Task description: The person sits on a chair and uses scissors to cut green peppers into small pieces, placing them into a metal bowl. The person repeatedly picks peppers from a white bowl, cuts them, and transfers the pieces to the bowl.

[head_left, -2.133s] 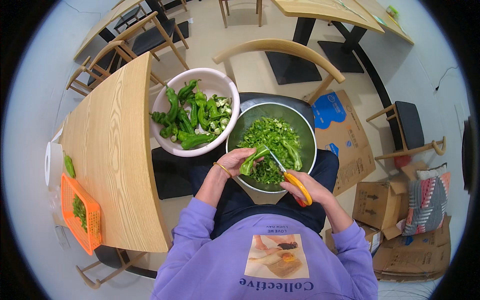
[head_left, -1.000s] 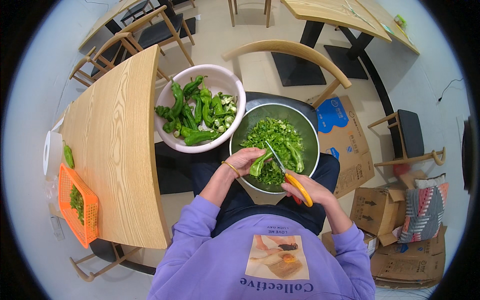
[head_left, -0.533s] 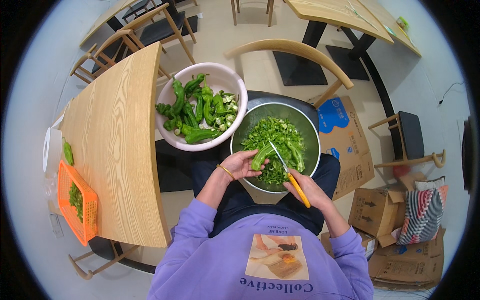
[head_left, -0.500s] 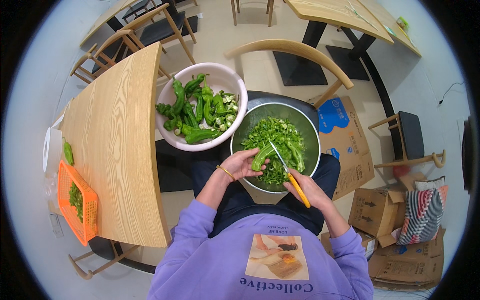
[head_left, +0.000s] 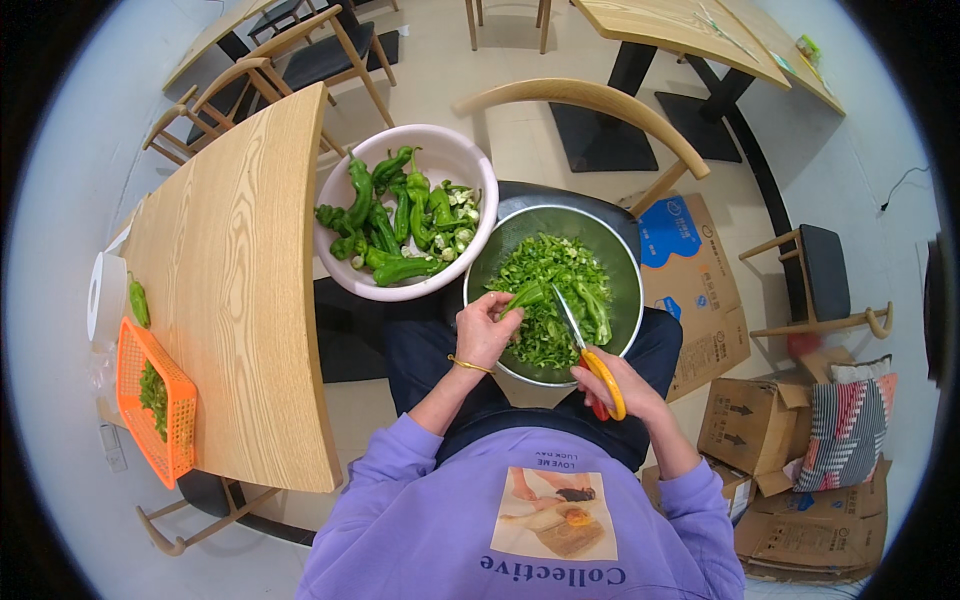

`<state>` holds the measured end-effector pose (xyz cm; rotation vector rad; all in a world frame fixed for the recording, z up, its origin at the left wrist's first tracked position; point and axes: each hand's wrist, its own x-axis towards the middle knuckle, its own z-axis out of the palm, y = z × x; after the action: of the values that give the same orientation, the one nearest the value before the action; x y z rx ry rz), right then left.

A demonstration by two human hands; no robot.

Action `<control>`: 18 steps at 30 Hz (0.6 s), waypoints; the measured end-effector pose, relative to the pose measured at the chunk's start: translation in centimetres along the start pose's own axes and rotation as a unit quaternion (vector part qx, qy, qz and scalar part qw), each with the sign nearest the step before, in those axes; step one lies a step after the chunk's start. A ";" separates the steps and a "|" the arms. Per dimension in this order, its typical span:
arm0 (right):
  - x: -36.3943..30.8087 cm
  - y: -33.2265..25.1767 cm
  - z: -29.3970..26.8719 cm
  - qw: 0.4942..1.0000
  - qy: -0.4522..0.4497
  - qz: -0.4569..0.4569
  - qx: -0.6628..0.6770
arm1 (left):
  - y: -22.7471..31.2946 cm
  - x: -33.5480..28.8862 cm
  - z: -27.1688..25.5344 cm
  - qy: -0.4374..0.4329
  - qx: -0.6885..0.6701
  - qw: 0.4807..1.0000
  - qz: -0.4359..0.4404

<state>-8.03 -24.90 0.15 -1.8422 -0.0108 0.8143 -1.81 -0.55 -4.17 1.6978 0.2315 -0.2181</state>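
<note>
My left hand pinches a long green pepper over a steel bowl filled with cut green pepper pieces. My right hand grips yellow-handled scissors whose blades point up toward the pepper's end. A pink-white basin of whole green peppers sits just left of the steel bowl, its rim touching the wooden table.
An orange basket with green bits and a loose pepper lie at the table's left end, by a white roll. A wooden chair stands ahead. Cardboard boxes and a striped cushion are at right.
The pepper in my left hand has been snipped shorter over the bowl. My scissors hand shifted slightly down and right. The view has drifted a little.
</note>
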 end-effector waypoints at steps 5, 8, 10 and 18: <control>0.2 -0.8 -0.1 0.998 -0.053 -0.021 -0.028 | 0.2 -0.4 0.5 0.007 0.061 0.996 0.063; 0.2 -1.6 -0.2 0.998 -0.039 0.000 -0.051 | 0.9 -1.3 0.9 0.006 0.090 0.989 0.114; 0.3 -1.9 0.2 0.997 -0.013 0.002 -0.077 | 1.4 -1.2 0.7 -0.008 0.105 0.991 0.081; 0.1 -1.8 0.5 0.998 0.024 0.038 -0.040 | 0.9 1.5 -0.3 -0.084 -0.088 0.985 -0.126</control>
<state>-7.59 -23.65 1.47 -1.9474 0.0572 0.8325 -0.07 -0.33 -3.71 1.4643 0.3312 -0.5127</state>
